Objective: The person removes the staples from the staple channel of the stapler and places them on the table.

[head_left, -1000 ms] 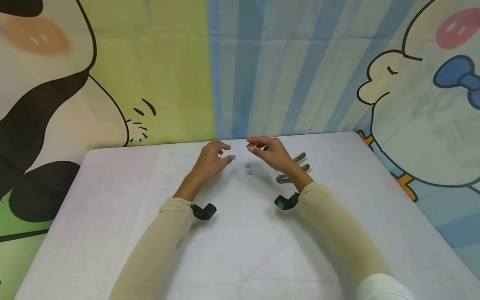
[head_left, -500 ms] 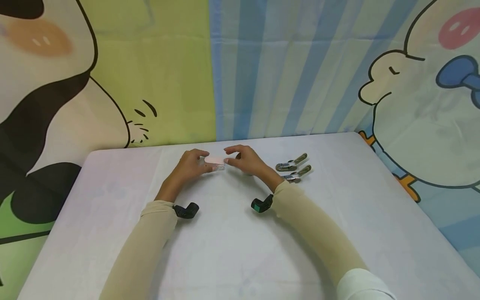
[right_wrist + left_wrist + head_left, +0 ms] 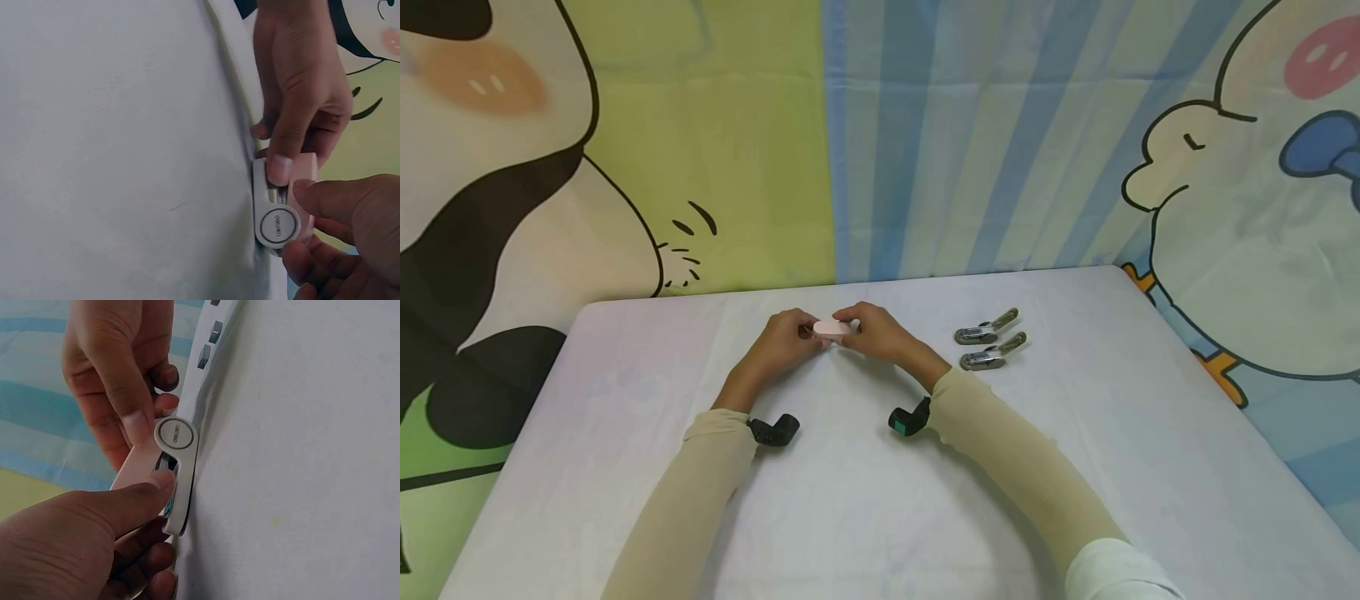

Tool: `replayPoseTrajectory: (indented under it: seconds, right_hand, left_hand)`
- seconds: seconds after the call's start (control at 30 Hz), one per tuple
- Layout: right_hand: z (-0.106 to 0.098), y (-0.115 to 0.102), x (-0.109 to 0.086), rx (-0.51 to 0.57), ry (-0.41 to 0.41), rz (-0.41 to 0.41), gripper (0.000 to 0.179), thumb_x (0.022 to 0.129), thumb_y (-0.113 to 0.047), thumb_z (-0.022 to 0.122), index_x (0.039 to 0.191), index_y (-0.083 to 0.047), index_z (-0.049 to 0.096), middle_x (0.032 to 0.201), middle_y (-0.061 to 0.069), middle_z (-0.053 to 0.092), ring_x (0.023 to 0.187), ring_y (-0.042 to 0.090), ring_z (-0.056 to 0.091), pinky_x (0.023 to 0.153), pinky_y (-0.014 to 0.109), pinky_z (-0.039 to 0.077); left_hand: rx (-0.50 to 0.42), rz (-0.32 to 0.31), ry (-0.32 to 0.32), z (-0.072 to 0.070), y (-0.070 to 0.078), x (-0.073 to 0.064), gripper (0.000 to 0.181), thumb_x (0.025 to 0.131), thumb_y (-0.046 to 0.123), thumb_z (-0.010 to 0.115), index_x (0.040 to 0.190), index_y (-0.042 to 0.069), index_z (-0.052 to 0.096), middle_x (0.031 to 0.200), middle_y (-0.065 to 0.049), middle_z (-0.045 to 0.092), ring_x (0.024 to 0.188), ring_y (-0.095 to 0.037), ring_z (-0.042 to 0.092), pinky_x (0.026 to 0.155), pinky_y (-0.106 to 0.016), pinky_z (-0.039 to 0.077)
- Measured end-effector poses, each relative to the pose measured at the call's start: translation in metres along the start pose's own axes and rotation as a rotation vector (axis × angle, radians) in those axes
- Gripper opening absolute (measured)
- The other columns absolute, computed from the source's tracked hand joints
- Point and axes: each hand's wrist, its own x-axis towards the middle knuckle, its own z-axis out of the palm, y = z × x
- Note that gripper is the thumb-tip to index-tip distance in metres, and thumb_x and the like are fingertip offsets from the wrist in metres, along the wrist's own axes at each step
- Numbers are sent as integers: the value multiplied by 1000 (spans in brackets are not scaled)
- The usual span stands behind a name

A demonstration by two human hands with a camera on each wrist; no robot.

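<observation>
Fingers on both sides, and both sets are pinching! The left hand (image 3: 781, 343) has its thumb tip pressed at the narrow gap in a small pink-and-white device (image 3: 832, 328), the other fingers curled in behind. The right hand (image 3: 883, 335) grips the opposite end, thumb on the pink body, right beside the round cap (image 3: 176, 434), which carries lettering too small to read with confidence. So the device sits squarely between the two hands, near the far edge of the white-covered counter (image 3: 865, 508); whether it touches the cloth, I can't tell.

Inside that gap, a dark strip shows between the white arm and the pink body. Just past the right hand, the left wrist view picks up two small grey blocks (image 3: 210, 344), apart from each other.

Further out, to the right of the right hand, two metal clippers (image 3: 988, 342) lie side by side, levers angled up toward the right. Black wrist cameras (image 3: 775, 430) sit by the cuffs of both beige sleeves (image 3: 688, 492). And behind it all hangs a printed curtain (image 3: 955, 142), yellow-green meeting blue stripes, a big cartoon figure at either side.
</observation>
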Motion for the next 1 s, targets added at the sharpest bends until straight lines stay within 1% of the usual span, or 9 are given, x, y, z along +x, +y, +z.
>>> replayPoseTrajectory:
  seconds: [0.1,0.17,0.3,0.47,0.6,0.77,1.0]
  right_hand:
    - [0,-1,-2,-88,10,-46,32,91,-10,69,122,-4,66,115,10,62,78,15,51,69,25,43]
    - [-2,-2,-5,-122,5,-75,27,90,-9,69,117,-4,69,109,8,63,80,16,52,70,25,43]
    - [-7,-3,-12,-136,-24,-107,24,91,-9,68,114,-5,70,106,5,64,75,15,53,66,24,44]
    - [-17,-2,-30,-138,-80,-152,22,91,-10,68,113,-7,70,105,2,63,76,13,54,66,23,45]
    - [-26,-3,-45,-118,-115,-223,21,91,-10,68,112,-9,70,104,1,63,78,15,56,67,26,47]
    - [-33,-1,-64,-101,-123,-307,21,91,-12,69,112,-10,70,102,-1,62,79,13,57,68,26,47]
    - [-35,4,-93,-64,-125,-342,20,90,-12,70,110,-14,69,100,-7,61,80,10,56,67,28,47]
  left_hand:
    - [5,3,-32,1,4,-1,23,83,7,72,103,-5,70,89,-12,62,82,-24,54,72,-36,43]
    - [9,-1,-48,1,7,-3,23,83,6,71,103,-5,70,88,-12,61,81,-24,54,72,-36,44]
    - [4,-23,-74,0,16,-7,22,83,5,73,102,-6,69,87,-12,60,80,-23,54,71,-35,44]
    - [-26,10,-117,1,29,-18,23,81,5,74,101,-6,69,86,-10,61,77,-22,55,66,-32,45]
    - [-62,47,-111,2,39,-30,22,79,5,77,98,-5,70,84,-8,62,77,-20,55,65,-30,45]
    - [-109,85,-98,6,52,-42,19,79,4,78,97,-2,71,85,-6,61,79,-20,55,66,-31,45]
    - [-140,140,-97,18,68,-61,16,78,6,80,93,4,73,86,1,61,82,-19,57,66,-30,46]
